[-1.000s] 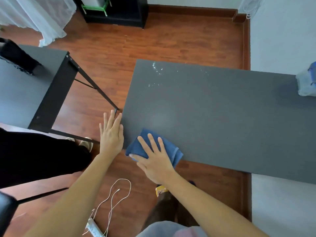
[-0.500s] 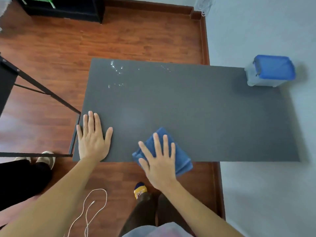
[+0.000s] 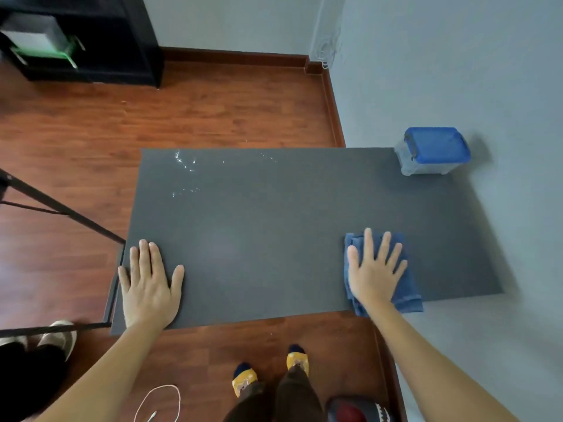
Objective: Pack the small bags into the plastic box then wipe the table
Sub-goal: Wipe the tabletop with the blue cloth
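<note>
The dark grey table (image 3: 274, 233) fills the middle of the head view. My right hand (image 3: 373, 271) lies flat with spread fingers on a folded blue cloth (image 3: 405, 287) at the table's near right edge; part of the cloth hangs over the edge. My left hand (image 3: 149, 287) presses flat on the near left corner, holding nothing. A clear plastic box (image 3: 432, 152) with a blue lid stands closed at the far right corner. Water drops (image 3: 184, 166) glint on the far left part of the table. No small bags are visible.
A grey wall runs along the right side of the table. A second black table frame (image 3: 61, 208) stands to the left, with another person's shoes (image 3: 54, 333) under it. A white cable (image 3: 158, 403) lies on the wooden floor near my feet. A black cabinet (image 3: 91, 41) stands far left.
My right hand has slid the blue cloth along the near edge from the left-middle to the right end. The left hand stays flat on the near left corner.
</note>
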`<state>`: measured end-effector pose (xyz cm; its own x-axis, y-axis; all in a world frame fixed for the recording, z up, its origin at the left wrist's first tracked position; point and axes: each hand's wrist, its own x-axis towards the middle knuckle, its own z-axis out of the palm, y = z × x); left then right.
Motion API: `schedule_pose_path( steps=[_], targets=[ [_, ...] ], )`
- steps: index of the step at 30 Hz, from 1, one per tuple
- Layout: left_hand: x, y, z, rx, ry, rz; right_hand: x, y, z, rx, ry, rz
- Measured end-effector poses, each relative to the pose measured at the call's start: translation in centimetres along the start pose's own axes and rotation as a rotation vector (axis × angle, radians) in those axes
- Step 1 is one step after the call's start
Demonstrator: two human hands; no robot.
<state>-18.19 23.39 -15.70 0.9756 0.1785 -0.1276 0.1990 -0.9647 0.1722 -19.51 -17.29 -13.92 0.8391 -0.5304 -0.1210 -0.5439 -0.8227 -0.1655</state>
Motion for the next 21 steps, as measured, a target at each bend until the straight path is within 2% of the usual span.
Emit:
schedule_pose_path(
  steps=[2, 4, 6, 7, 8, 9, 11, 12, 13, 14, 17, 18, 19, 21],
  targets=[
    [0.0, 0.1, -0.2, -0.002, -0.016, -0.011, -5.6, -5.1, 2.5, -0.074, -0.023, -0.448],
    [0.0, 0.3, -0.2, 0.008, -0.022, -0.02, -9.3, -7.0, 3.6, -0.085, -0.118, -0.859],
    [0.4, 0.5, -0.2, 0.013, -0.018, -0.037, -6.9, -6.5, 2.7, -0.101, -0.186, -1.069],
    [0.8, 0.7, -0.2, 0.015, -0.015, -0.049, -4.3, -5.9, 2.1, -0.128, -0.172, -1.078],
    [1.1, 0.9, -0.2, 0.015, -0.014, -0.062, -1.5, -5.4, 1.6, -0.153, -0.168, -0.989],
    [1.4, 1.1, -0.2, 0.01, -0.016, -0.076, 1.4, -5.2, 0.7, -0.154, -0.151, -0.801],
    [1.9, 1.6, -0.2, -0.008, -0.012, -0.117, 5.7, -5.5, -0.7, -0.043, -0.094, -0.308],
    [2.2, 1.9, -0.2, -0.015, 0.001, -0.144, 6.2, -6.3, -0.8, 0.004, -0.078, -0.164],
    [2.4, 2.1, -0.2, -0.019, 0.009, -0.171, 5.7, -7.2, -0.6, -0.012, -0.066, -0.173],
    [2.4, 2.3, -0.3, -0.02, 0.007, -0.193, 4.4, -7.9, 0.2, -0.053, -0.055, -0.31],
    [2.4, 2.6, -0.2, -0.014, 0.005, -0.228, -0.9, -9.1, 2.8, -0.119, -0.159, -1.023],
    [2.4, 2.6, -0.1, -0.005, 0.007, -0.23, -0.9, -9.9, 3.6, -0.118, -0.204, -1.208],
    [2.4, 2.5, -0.1, 0.004, 0.012, -0.232, 0.3, -11.4, 3.7, -0.109, -0.243, -1.339],
    [2.6, 2.4, -0.1, 0.016, 0.026, -0.24, 5.4, -15.1, 3.5, -0.14, -0.241, -1.462]
  ],
)
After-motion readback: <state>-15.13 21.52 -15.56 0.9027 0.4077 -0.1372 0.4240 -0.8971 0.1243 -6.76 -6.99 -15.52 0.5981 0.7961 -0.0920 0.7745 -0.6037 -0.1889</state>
